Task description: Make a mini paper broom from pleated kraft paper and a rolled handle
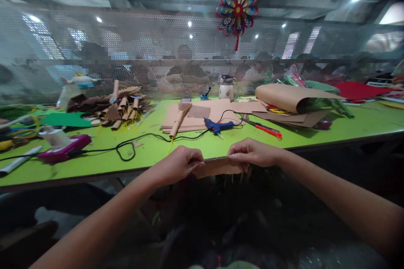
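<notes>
Stretched between my hands at the table's front edge is a strip of brown paper (pixel 217 167). My left hand (pixel 183 164) pinches its left end, and my right hand (pixel 252 152) grips the right end with thumb and fingers. Just beyond them a blue glue gun (pixel 221 126) lies on the green table (pixel 151 157). A pleated brown paper piece with a rolled handle (pixel 179 119) and yellow string rests on a stack of brown paper sheets (pixel 214 109). To the right is a red utility knife (pixel 267 129).
At left, a pile of rolled and pleated paper pieces (pixel 123 107) sits behind a purple power strip (pixel 65 149), whose black cord crosses the table. A large curled brown sheet (pixel 284 94) and red paper (pixel 360 90) lie right. A perforated screen (pixel 142 54) stands behind, with people beyond.
</notes>
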{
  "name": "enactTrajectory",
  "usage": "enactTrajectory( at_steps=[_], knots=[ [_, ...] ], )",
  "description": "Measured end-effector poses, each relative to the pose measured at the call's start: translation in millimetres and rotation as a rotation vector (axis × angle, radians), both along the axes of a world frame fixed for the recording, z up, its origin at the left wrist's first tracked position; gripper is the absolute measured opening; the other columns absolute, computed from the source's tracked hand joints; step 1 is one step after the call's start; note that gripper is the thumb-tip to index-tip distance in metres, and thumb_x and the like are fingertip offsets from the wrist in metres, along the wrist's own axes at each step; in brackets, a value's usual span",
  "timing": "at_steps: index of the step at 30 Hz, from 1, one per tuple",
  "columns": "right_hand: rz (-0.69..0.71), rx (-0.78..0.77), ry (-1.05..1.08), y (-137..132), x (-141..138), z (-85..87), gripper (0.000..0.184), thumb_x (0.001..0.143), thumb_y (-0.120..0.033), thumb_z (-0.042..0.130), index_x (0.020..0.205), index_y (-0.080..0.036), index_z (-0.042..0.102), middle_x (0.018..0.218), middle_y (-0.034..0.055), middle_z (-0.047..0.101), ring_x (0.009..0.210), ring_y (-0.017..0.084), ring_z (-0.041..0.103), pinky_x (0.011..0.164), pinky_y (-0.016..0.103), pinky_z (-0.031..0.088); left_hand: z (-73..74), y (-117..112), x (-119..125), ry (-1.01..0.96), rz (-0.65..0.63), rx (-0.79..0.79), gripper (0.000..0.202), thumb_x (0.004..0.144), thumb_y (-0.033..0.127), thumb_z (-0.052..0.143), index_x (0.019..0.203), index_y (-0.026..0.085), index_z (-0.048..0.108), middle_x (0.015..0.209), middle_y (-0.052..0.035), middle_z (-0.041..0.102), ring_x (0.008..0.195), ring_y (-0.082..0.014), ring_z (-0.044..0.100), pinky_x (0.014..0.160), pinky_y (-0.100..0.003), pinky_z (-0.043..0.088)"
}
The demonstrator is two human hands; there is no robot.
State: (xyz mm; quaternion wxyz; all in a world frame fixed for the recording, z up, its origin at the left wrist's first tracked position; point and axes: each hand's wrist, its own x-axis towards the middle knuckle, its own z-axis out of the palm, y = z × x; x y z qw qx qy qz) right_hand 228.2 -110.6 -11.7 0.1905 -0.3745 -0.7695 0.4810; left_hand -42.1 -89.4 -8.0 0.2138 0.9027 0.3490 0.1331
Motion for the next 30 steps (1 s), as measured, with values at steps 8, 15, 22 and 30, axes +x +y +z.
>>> enactTrajectory(
  at_steps=[8,15,22,30],
  knots=[
    [-0.064,0.414,-0.141,3,-22,2.3,0.024,0.086,-0.031,0.056,0.077,-0.012,0.067,0.058,-0.0013,0.056,0.052,0.009,0.049,0.049,0.019,0.037,5.9,2,1,0.058,-0.063,0.126,0.014,0.084,0.021,0.052,0.082,0.017,0.065,0.071,-0.0007,0.065,0.063,-0.0126,0.054,0.059,-0.022,0.037],
    [-0.045,0.642,-0.169,2,-27,4.3,0.026,0.088,-0.027,0.052,0.075,-0.011,0.067,0.058,-0.001,0.056,0.054,0.009,0.047,0.052,0.02,0.033,2.7,2,16,-0.105,-0.096,0.22,0.017,0.085,0.017,0.053,0.087,0.016,0.069,0.077,-0.003,0.067,0.072,-0.0133,0.058,0.066,-0.023,0.04],
    [0.023,0.526,-0.212,-3,-24,7.0,0.023,0.091,-0.025,0.048,0.085,-0.011,0.065,0.063,-0.0006,0.058,0.055,0.009,0.049,0.053,0.019,0.036,2.0,3,17,-0.061,-0.102,0.18,0.012,0.082,0.017,0.056,0.079,0.015,0.067,0.071,-0.0008,0.066,0.065,-0.0123,0.057,0.057,-0.021,0.038],
    [-0.144,1.066,-0.125,30,-17,21.2,0.017,0.089,-0.016,0.054,0.085,-0.016,0.07,0.081,0.0072,0.066,0.077,0.017,0.054,0.07,0.029,0.042,17.7,41,23,-0.301,-0.091,0.529,0.012,0.084,0.018,0.061,0.083,0.019,0.073,0.08,-0.0035,0.062,0.074,-0.0134,0.057,0.066,-0.024,0.043]
  ],
)
